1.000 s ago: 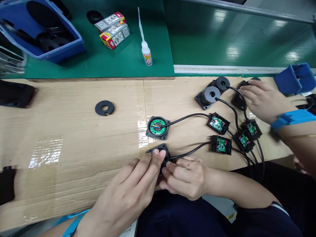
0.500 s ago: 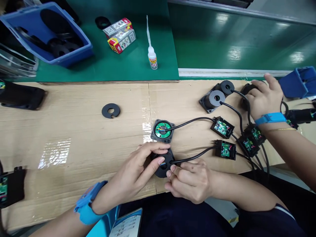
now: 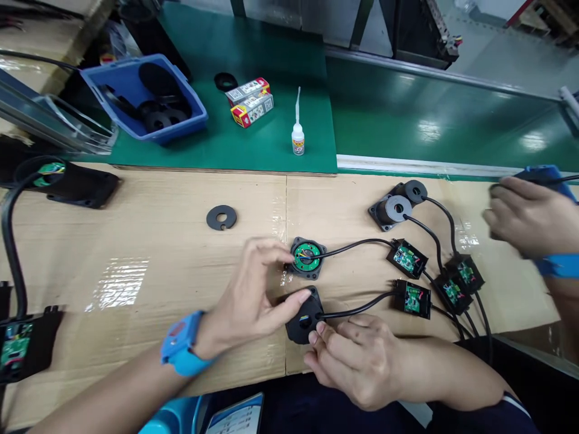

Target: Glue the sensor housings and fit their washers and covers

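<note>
My right hand (image 3: 355, 355) is closed, thumb and forefinger pinching the lower right edge of a black slotted disc (image 3: 298, 328) where a black cable (image 3: 357, 311) leaves it. The disc lies on a dark square-flanged base. My left hand (image 3: 251, 295) is spread; its thumb tip rests at the disc's upper edge, and its forefinger reaches to an uncovered motor-like housing (image 3: 297, 271) with a round green circuit board (image 3: 313, 265) and thin coloured wires. Both cables lead to open black boxes (image 3: 412, 299) with green boards. Whatever is under the disc is hidden.
A loose slotted black ring (image 3: 212, 218) lies on the cardboard. Behind are a blue bin (image 3: 190, 123) of black parts, a small box (image 3: 253, 108) and a white nozzle bottle (image 3: 298, 141). At right, two cabled cylinders (image 3: 391, 210) stand near a co-worker's hand (image 3: 534, 217) holding a dark part.
My left fingers have lifted off the disc and spread, with the forefinger moving up to the uncovered housing. The co-worker's hand has moved right with a dark part. The view has shifted.
</note>
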Tool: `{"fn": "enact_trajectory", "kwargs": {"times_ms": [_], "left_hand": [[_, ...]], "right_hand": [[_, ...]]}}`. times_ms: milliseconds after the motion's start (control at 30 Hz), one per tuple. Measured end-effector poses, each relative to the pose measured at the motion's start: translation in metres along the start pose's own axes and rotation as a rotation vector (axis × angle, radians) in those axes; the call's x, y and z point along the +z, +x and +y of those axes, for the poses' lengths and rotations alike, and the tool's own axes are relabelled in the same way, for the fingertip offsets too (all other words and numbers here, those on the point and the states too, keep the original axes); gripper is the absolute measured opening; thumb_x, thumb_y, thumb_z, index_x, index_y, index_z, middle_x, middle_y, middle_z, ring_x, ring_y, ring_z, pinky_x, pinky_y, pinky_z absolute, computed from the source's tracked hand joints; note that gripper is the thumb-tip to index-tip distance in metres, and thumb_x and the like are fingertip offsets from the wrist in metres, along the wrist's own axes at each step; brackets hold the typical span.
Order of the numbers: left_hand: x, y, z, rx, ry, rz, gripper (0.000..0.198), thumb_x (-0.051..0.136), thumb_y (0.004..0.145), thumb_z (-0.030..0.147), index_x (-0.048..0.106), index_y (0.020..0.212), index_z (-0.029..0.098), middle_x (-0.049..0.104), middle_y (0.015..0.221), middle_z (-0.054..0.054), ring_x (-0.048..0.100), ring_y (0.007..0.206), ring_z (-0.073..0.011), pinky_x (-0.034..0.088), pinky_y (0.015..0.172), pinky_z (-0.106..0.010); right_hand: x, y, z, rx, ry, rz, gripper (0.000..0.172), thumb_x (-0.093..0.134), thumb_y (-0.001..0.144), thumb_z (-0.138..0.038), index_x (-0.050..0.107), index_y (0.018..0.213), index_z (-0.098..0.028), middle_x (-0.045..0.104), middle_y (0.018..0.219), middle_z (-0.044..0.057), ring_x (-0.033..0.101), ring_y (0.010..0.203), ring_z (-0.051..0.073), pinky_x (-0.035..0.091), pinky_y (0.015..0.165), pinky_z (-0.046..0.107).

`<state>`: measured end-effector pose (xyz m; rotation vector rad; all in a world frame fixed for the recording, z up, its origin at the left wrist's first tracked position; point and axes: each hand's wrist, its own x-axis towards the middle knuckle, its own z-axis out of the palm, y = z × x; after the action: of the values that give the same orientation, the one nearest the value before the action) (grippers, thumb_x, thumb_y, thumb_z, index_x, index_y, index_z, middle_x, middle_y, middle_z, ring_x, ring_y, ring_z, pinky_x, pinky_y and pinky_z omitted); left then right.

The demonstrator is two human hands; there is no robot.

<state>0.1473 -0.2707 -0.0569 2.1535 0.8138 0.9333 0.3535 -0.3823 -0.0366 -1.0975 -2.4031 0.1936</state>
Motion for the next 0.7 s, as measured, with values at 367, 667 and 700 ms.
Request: {"fn": "enact_trajectory", "kwargs": {"times_ms": [367, 667, 700], "left_hand": [[0.003, 0.017, -0.021, 0.041, 0.078, -0.088, 0.049, 0.072, 0.093, 0.029, 0.049, 0.134, 0.017, 0.067, 0.119, -0.012, 0.068, 0.11, -0.0239, 0.059, 0.096, -0.037], [0.004, 0.01, -0.022, 0.015, 0.127, -0.022, 0.049, 0.073, 0.093, 0.038, 0.051, 0.13, 0.016, 0.069, 0.115, -0.012, 0.071, 0.106, -0.0241, 0.062, 0.09, -0.036], [0.003, 0.011, -0.023, 0.012, 0.123, -0.031, 0.049, 0.073, 0.093, 0.04, 0.05, 0.13, 0.016, 0.07, 0.117, -0.012, 0.071, 0.107, -0.024, 0.062, 0.092, -0.036]], "right_hand": [[-0.004, 0.008, 0.003, -0.184, -0.125, 0.128, 0.016, 0.073, 0.088, -0.026, 0.076, 0.084, -0.011, 0.071, 0.073, 0.002, 0.063, 0.058, 0.011, 0.052, 0.05, 0.024], [-0.003, 0.007, 0.003, -0.155, -0.11, 0.095, 0.014, 0.073, 0.087, -0.025, 0.076, 0.085, -0.011, 0.074, 0.077, 0.002, 0.068, 0.063, 0.013, 0.05, 0.046, 0.026], [-0.003, 0.007, 0.002, -0.147, -0.111, 0.098, 0.014, 0.072, 0.088, -0.025, 0.076, 0.084, -0.012, 0.074, 0.077, 0.001, 0.068, 0.062, 0.012, 0.049, 0.046, 0.025]]}}
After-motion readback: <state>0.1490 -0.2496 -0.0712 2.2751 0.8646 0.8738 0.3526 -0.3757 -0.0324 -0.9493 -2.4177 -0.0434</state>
